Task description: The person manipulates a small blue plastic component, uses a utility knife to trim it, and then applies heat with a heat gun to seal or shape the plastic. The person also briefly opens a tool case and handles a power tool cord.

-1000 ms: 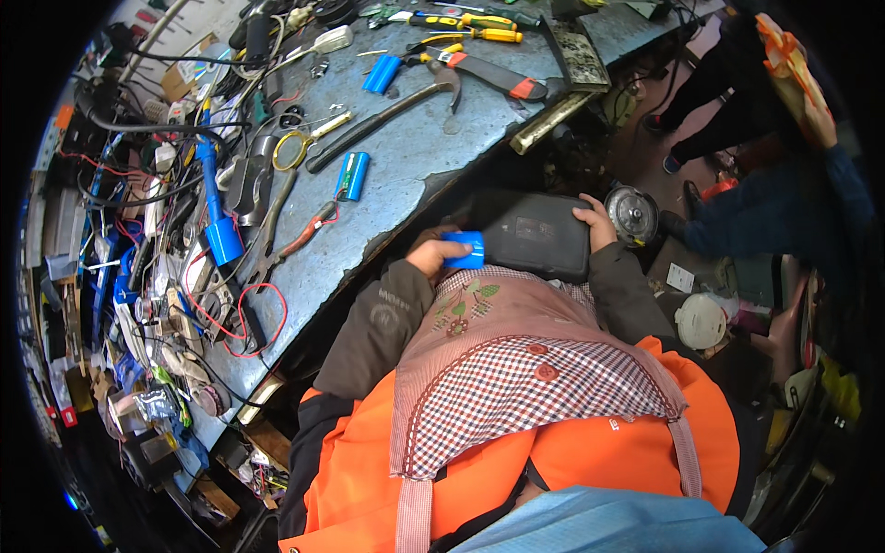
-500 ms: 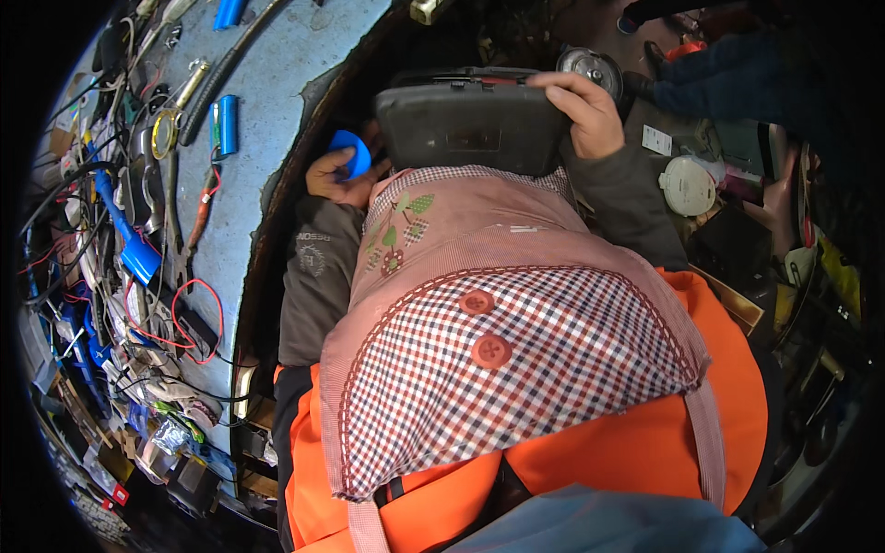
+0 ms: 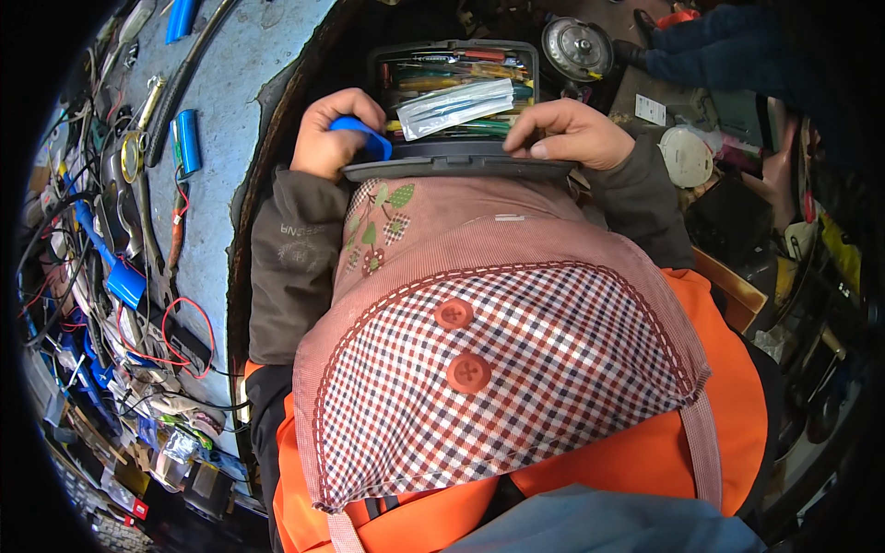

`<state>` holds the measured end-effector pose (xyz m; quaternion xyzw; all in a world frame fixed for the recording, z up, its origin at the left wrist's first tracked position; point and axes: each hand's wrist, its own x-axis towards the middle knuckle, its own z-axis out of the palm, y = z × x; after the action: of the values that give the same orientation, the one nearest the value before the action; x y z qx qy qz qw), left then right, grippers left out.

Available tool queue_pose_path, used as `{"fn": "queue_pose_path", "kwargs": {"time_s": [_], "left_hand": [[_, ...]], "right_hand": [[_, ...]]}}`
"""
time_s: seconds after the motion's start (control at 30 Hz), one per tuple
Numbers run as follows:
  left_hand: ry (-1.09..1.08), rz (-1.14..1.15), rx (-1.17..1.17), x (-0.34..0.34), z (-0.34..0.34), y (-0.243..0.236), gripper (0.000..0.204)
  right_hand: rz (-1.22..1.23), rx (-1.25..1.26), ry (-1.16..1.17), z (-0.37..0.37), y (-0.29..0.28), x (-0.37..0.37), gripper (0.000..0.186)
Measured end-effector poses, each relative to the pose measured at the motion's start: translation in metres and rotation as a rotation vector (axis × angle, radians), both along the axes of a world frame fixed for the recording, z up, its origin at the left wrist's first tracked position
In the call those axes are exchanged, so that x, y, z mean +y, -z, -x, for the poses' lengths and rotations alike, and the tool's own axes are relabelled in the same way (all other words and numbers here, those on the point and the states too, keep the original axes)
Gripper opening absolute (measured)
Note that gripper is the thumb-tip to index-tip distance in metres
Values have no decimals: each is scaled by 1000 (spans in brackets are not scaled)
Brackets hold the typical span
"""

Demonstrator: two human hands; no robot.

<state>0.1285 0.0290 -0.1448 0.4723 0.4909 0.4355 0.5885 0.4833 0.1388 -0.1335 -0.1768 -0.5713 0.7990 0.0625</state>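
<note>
On my lap sits a black plastic box (image 3: 530, 69) with its hinged lid (image 3: 442, 170) folded down toward me. Several thin, pen-like tools (image 3: 433, 85) in mixed colours fill it, and a clear, long plastic packet (image 3: 456, 108) lies across them. My left hand (image 3: 334, 129) is closed on a thin, round blue piece (image 3: 369, 138) beside the box's left front corner; its exact kind I cannot make out. At the right front corner, my right hand (image 3: 576, 134) has its fingers curled over the edge at the lid, its fingertips partly hidden.
To the left, a blue worn bench (image 3: 263, 60) carries tangled cables, blue cylindrical cells (image 3: 187, 143) and a red wire loop (image 3: 189, 336). Beyond the box stands a round metal part (image 3: 576, 48). A white round lid (image 3: 687, 157) lies right; another person's leg (image 3: 728, 55) shows at far right.
The box's lid has swung down toward me, exposing the contents. My right hand came down with it. The left hand rose toward the box's corner, still holding the blue piece.
</note>
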Motion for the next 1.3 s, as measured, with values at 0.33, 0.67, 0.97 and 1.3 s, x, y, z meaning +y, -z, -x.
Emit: {"fn": "queue_pose_path", "kwargs": {"time_s": [0.33,0.67,0.97,1.3], "left_hand": [[281,92,97,-11,-12,-23,22],[164,191,361,-27,0,-24,20],[178,222,546,-25,-4,-33,17],[184,200,579,-21,-8,-33,19]], "right_hand": [[-1180,-418,303,27,48,42,42],[-1342,-382,116,49,49,25,28],[-1197,-322,396,50,58,42,15],[-1364,-213,255,72,55,55,20]]}}
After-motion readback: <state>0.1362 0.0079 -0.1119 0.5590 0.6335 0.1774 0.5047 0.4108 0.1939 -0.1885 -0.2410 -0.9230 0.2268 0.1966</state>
